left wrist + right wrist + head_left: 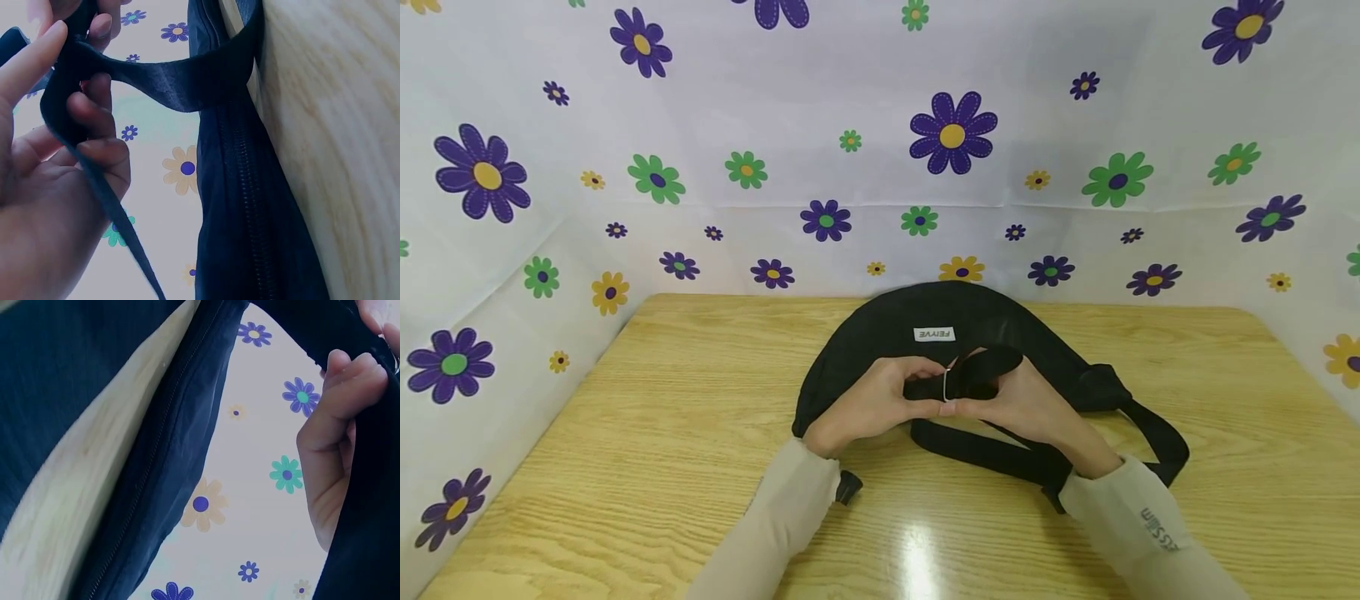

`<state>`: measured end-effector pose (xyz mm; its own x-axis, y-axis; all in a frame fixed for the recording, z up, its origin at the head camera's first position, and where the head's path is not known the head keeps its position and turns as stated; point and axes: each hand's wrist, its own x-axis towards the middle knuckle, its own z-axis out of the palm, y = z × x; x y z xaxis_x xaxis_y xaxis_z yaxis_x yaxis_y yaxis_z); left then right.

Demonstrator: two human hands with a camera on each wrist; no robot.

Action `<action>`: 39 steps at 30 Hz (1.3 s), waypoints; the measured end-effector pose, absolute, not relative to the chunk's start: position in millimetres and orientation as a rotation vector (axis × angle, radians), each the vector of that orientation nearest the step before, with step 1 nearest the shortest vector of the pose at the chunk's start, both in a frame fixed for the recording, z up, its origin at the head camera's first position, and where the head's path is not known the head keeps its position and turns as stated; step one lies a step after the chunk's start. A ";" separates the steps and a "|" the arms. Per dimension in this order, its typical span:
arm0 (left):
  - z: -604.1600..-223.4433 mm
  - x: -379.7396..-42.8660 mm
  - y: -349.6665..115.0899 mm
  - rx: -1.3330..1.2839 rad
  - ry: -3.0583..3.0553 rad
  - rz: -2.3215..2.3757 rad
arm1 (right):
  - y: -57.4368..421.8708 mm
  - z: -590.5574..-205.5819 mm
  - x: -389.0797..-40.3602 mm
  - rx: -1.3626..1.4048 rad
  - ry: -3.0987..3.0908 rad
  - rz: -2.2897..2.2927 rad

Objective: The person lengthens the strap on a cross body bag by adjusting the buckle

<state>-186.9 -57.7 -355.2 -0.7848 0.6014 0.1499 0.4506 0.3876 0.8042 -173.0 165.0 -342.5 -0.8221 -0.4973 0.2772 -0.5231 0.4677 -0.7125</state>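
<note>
A black waist bag (857,342) with a white label (934,334), upside down in the head view, lies on the table behind both hands. Over its near edge, my left hand (876,400) pinches the black webbing strap (977,452) with thumb and fingers. My right hand (1033,402) grips the same strap just to the right, the two thumbs meeting. Between the hands sits a thin metal slider (946,386) on the strap, and a loop of webbing rises over the right fingers. In the left wrist view, a zipper (247,187) runs along the bag.
A black buckle end (848,487) lies on the wooden table (625,450) beside the left sleeve. More strap (1165,437) curves out past the bag's right end and under the right forearm. Behind the table hangs a white cloth (820,100) printed with flowers.
</note>
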 end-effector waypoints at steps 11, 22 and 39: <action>-353.2 -184.5 -60.4 0.975 2.461 1.342 | 171.3 -339.9 -171.6 1.004 -2.667 1.300; -358.2 -185.9 -73.3 0.950 2.494 1.342 | 184.0 -338.5 -168.0 0.886 -2.730 1.343; -355.8 -184.2 -95.7 0.940 2.538 1.276 | 202.9 -336.1 -159.5 0.867 -2.795 1.295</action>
